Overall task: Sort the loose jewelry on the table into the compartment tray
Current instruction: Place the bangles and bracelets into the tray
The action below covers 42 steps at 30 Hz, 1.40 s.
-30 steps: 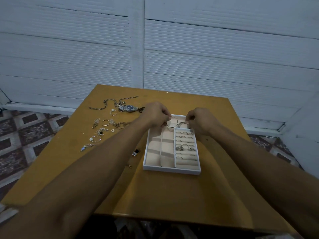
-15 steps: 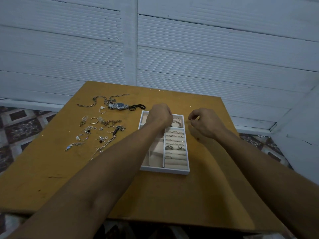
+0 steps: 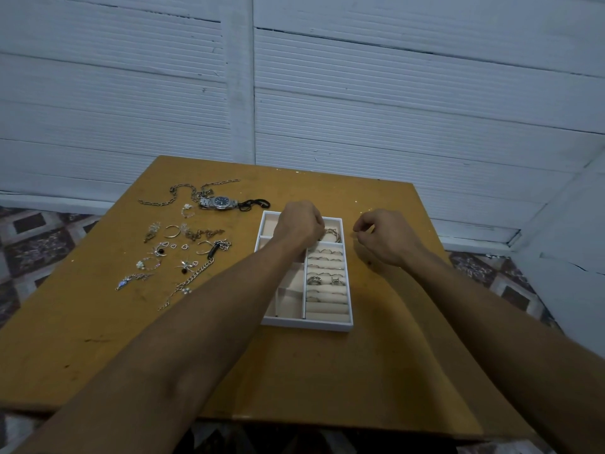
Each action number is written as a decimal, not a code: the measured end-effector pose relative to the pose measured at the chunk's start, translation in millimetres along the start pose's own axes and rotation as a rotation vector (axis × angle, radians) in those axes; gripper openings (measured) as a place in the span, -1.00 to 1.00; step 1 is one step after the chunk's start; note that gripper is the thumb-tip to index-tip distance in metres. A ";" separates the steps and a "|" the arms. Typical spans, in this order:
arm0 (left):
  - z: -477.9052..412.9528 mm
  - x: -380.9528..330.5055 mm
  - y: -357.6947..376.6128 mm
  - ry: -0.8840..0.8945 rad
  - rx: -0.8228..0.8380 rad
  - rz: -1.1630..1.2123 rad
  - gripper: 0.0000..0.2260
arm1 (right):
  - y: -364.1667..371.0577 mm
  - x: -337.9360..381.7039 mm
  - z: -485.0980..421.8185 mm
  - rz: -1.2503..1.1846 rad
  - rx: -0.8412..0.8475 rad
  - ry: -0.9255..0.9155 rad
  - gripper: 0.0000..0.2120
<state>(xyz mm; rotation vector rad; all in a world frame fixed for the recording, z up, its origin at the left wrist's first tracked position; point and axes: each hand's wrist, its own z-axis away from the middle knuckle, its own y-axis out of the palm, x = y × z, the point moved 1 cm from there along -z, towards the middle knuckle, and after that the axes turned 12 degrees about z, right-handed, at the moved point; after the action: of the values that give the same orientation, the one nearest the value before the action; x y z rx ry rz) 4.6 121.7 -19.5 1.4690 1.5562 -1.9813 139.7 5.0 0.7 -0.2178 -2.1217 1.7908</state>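
- Now, far left on the scuffed mustard-yellow bench (image 3: 98, 322): the loose jewelry (image 3: 183, 247) lies scattered, with small metal hoops, tiny heart shapes, pearl-like beads and dark-stoned pieces.
- Up at the far edge of that scatter, a chunky-link chain (image 3: 170, 199) snakes beside a silvery wristwatch (image 3: 218, 202) with a dark round dial.
- Moving to the middle: the compartment tray (image 3: 307, 324), rectangular, white-rimmed, with a soft beige lining, sits just right of the scatter.
- The left hand (image 3: 299, 224) hovers knuckles-up over the tray's far end, fingers curled under; can't tell whether it grips anything.
- Right beside those knuckles, a twisted metal bracelet (image 3: 333, 235) rests in the far right compartment.
- Below that, rings (image 3: 324, 280) sit slotted between padded rolls down the tray's right column.
- Over to the right hand (image 3: 381, 235): it hangs above bare bench just past the tray's rim, fingers loosely curled, nothing seen in them.
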 end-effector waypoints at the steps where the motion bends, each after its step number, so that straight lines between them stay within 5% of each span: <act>1: 0.2 0.2 0.3 -0.003 -0.004 0.005 -0.95 | -0.3 -0.1 0.3 -0.003 0.001 0.001 -0.81; 12: 10.9 7.2 -31.1 0.043 -0.091 -0.015 -0.85 | -6.1 24.0 -2.3 -0.053 -0.021 -0.022 -0.81; 24: 61.7 102.2 -186.7 -0.086 -0.148 -0.172 -0.78 | 11.9 141.5 -16.6 -0.192 0.053 -0.163 -0.83; 42: 55.7 148.4 -208.2 -0.137 0.023 -0.479 -0.63 | 45.9 243.9 -26.9 0.147 0.151 -0.276 -0.72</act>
<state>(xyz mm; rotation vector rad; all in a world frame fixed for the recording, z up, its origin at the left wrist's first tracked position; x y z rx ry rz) -238.8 217.7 -15.3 1.0031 1.9645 -2.2950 -81.2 121.2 0.7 -0.0935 -2.1863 2.1666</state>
